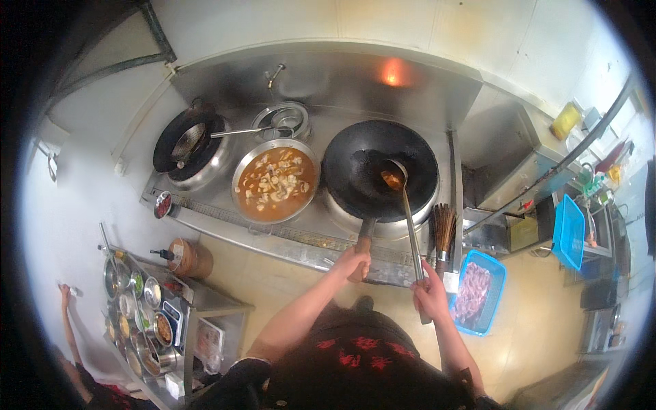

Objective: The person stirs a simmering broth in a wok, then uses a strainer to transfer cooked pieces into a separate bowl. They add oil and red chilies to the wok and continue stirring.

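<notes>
My left hand [357, 263] is wrapped around the wooden handle [366, 234] of a black wok [348, 159], which rests on the right burner. In my right hand [430, 293] is the end of a long metal ladle [410, 220]. The ladle's bowl lies inside the wok, with a little reddish-brown sauce [392, 180] in it. Left of the wok stands a wide metal basin [237, 184] of orange-brown broth with pale pieces of food [277, 182] on top. The wok's dark inside otherwise shows only a shiny surface.
A second wok [163, 148] holds a strainer [190, 141]. A bamboo wok brush [444, 225] stands at the stove's right edge, near a blue basket [499, 287] of pale raw meat [471, 297]. Ingredient bowls [152, 292] crowd the left table. Another person's hand [65, 292] touches the wall.
</notes>
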The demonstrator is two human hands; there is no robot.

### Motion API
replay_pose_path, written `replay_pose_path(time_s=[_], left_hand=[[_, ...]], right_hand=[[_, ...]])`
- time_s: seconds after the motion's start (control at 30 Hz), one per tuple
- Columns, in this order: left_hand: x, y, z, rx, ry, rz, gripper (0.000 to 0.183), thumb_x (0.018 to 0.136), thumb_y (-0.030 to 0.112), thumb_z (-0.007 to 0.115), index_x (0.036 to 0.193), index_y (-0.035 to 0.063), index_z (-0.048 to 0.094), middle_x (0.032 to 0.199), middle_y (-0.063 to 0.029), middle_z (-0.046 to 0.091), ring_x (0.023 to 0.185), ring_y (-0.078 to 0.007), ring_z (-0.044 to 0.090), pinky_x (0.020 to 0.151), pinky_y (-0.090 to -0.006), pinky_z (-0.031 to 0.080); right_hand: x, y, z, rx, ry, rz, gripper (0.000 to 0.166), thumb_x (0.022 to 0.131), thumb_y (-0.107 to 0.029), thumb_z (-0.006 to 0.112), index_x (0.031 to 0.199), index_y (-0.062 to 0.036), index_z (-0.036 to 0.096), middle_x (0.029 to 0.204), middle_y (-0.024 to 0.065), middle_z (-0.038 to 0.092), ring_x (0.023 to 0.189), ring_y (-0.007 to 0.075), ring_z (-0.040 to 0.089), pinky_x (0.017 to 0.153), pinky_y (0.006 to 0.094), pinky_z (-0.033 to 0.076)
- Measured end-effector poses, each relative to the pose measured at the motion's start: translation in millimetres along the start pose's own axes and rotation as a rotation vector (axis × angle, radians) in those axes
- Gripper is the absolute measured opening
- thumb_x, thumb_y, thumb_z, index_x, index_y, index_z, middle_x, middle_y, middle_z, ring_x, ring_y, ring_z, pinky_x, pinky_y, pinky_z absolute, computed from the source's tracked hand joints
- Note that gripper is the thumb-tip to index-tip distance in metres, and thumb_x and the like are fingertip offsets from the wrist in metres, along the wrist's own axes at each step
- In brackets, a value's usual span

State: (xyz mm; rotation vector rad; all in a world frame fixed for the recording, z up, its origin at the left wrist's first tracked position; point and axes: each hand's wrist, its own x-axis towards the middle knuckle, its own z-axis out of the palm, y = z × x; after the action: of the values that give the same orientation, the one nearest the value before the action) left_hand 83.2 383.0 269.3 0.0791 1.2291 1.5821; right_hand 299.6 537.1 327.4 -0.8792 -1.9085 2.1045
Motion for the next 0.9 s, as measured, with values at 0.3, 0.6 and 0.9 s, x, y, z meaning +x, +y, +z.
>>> replay_pose_path(time_s=[0.3,0.6,0.9], left_hand=[[59.2,-3.4,-15.8,0.012,0.02,-0.083,0.014,0.086,0.02,0.061,0.086,0.0083,0.055,0.066,-0.0047,0.059,0.052,-0.0169,0.057,0.049,-0.0309,0.048],[-36.1,-43.9,-62.5,0.016,0.088,-0.126,0.044,0.097,0.04,0.048,0.128,0.0088,0.042,0.098,-0.0092,0.064,0.078,-0.0191,0.064,0.061,-0.0302,0.052],[-4.1,-29.5,-22.7,-0.098,-0.005,-0.151,0.03,0.099,0.037,0.048,0.11,0.0099,0.045,0.095,-0.0059,0.062,0.076,-0.0167,0.063,0.064,-0.0319,0.051]], right_hand=[[104.1,16.4,-28.5,-0.066,0.011,-0.028,0.06,0.087,0.002,0.05,0.143,-0.0051,0.031,0.08,0.0114,0.062,0.045,0.0127,0.053,0.039,0.0277,0.044],[153.6,40.0,-24.5,0.204,-0.075,0.147,0.057,0.093,-0.006,0.049,0.146,-0.009,0.027,0.082,0.0138,0.062,0.049,0.0155,0.054,0.042,0.0293,0.045],[177.2,31.8,-8.3,1.191,-0.553,0.495,0.037,0.095,-0.016,0.05,0.13,-0.008,0.043,0.087,0.0091,0.058,0.058,0.0052,0.045,0.044,0.0159,0.038]])
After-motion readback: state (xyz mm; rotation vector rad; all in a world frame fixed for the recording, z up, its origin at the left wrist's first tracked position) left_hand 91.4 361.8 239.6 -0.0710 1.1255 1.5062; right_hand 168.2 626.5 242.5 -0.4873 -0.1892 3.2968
